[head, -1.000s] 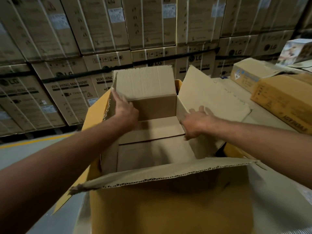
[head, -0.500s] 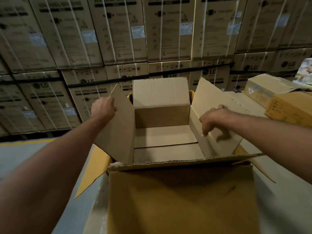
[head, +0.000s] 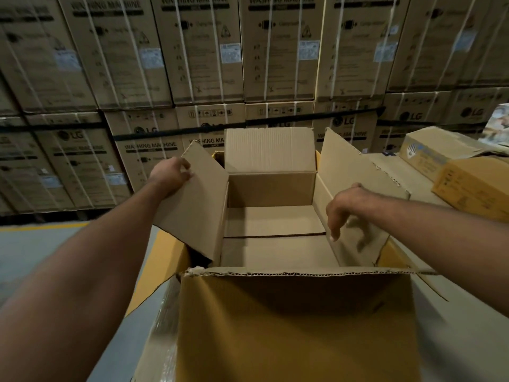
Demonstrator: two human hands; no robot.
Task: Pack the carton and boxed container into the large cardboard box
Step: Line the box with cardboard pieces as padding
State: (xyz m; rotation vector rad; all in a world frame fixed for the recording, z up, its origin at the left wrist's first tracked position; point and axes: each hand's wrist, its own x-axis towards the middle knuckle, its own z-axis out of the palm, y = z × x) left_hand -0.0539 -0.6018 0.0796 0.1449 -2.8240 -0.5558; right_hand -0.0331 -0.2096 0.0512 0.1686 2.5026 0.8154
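Our left grip (head: pixel 170 175) is pulling its pinched flap (head: pixel 198 210) wider; our right grip (head: pixel 348 206) is hanging open. We are opening the large cardboard box (head: pixel 297 326), needing both grips freed next.

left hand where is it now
In the head view, left of centre, the left hand grips the edge of the left flap of the large cardboard box.

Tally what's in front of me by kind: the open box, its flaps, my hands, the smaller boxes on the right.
Open box: 1
Flaps: 4, left, far, right, near
Hands: 2, left, right
Smaller boxes: 3, pale, orange, printed, cut off
Total: 10
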